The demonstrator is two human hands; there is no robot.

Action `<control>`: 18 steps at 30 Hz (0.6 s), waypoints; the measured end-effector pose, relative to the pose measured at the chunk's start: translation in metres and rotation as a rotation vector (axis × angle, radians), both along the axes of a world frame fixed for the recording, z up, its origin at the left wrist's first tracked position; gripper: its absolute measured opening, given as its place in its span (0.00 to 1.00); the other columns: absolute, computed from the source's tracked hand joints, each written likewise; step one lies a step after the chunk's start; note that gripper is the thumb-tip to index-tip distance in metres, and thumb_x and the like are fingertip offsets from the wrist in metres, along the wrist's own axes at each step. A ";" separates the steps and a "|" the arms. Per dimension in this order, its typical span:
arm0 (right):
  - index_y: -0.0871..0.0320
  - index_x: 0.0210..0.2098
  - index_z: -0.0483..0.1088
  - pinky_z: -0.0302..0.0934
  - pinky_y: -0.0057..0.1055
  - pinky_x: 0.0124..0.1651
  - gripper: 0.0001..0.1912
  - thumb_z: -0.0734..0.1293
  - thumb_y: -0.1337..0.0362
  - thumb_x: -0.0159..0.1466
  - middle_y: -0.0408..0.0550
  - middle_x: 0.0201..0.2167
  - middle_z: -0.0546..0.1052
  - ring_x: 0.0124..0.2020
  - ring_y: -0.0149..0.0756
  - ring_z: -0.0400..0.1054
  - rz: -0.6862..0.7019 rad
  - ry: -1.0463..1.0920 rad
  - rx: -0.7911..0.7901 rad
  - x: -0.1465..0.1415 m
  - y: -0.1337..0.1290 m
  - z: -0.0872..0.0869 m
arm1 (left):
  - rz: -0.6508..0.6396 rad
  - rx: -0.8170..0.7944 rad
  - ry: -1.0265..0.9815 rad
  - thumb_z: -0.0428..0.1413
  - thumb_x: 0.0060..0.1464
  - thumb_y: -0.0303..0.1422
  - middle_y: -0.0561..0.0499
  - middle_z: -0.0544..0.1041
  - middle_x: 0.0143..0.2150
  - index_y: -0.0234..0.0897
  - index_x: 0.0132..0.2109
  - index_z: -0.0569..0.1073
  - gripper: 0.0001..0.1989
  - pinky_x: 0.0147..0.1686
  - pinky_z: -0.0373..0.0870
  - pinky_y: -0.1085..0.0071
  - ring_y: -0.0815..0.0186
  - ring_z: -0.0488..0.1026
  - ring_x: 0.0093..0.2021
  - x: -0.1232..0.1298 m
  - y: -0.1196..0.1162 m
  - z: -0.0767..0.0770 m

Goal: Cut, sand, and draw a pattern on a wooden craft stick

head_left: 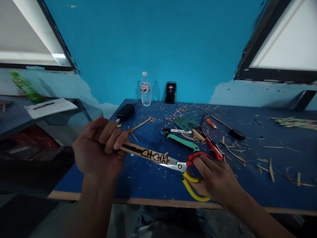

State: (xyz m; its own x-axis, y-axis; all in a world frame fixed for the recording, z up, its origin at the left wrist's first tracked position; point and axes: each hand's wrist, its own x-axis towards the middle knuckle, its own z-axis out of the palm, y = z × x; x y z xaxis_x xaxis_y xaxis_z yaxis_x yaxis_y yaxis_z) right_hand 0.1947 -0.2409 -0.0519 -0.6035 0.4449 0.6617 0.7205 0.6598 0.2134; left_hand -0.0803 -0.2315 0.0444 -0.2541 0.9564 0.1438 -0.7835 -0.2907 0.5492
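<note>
My left hand (104,147) is closed round one end of a flat wooden strip (153,156) that bears a black drawn or cut pattern. In my right hand (215,178) is a pair of scissors (180,166) with red and yellow handles. The blades are spread and meet the strip's free end. Behind them on the blue table (148,183) lie a green-handled cutter (182,142), a black-and-white marker (177,131) and a red cutter knife (213,145).
At the back stand a water bottle (145,89) and a dark upright object (170,93), blurred out. A black case (125,112) is at the left, a dark-handled awl-like tool (236,134) at the right. Wood shavings and strips (271,170) litter the tabletop.
</note>
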 end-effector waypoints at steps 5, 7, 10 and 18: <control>0.59 0.39 0.67 0.56 0.31 0.22 0.05 0.62 0.64 0.66 0.45 0.27 0.76 0.21 0.32 0.69 0.033 0.000 -0.023 0.005 0.002 -0.007 | -0.129 -0.047 -0.030 0.41 0.62 0.23 0.61 0.44 0.18 0.41 0.27 0.41 0.19 0.12 0.54 0.79 0.76 0.40 0.13 -0.004 0.012 -0.002; 0.59 0.42 0.67 0.56 0.31 0.22 0.06 0.62 0.65 0.66 0.47 0.29 0.78 0.21 0.32 0.69 0.060 -0.004 -0.028 0.007 0.003 -0.009 | -0.160 -0.068 -0.051 0.42 0.63 0.25 0.61 0.43 0.18 0.41 0.26 0.41 0.20 0.11 0.52 0.79 0.76 0.39 0.13 -0.005 0.018 -0.002; 0.60 0.43 0.66 0.58 0.31 0.22 0.08 0.61 0.64 0.65 0.48 0.30 0.78 0.22 0.32 0.69 0.135 -0.021 -0.041 0.007 0.007 -0.010 | -0.270 -0.157 -0.059 0.42 0.64 0.26 0.61 0.43 0.18 0.42 0.25 0.42 0.21 0.09 0.49 0.79 0.77 0.37 0.12 -0.004 0.029 0.000; 0.56 0.36 0.66 0.54 0.32 0.22 0.04 0.61 0.64 0.63 0.44 0.26 0.74 0.22 0.34 0.68 0.202 -0.041 -0.112 -0.002 0.020 -0.006 | -0.382 -0.429 -0.073 0.49 0.69 0.26 0.64 0.47 0.20 0.37 0.25 0.55 0.21 0.11 0.41 0.81 0.79 0.40 0.14 -0.016 0.072 0.016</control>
State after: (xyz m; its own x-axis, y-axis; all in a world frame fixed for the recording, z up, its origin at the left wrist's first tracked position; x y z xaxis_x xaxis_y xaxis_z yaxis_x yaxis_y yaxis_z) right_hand 0.1923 -0.2208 -0.0583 -0.7131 0.3817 0.5881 0.5637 0.8109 0.1571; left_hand -0.0968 -0.1597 0.0602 0.1259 0.9510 -0.2824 -0.8296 0.2570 0.4957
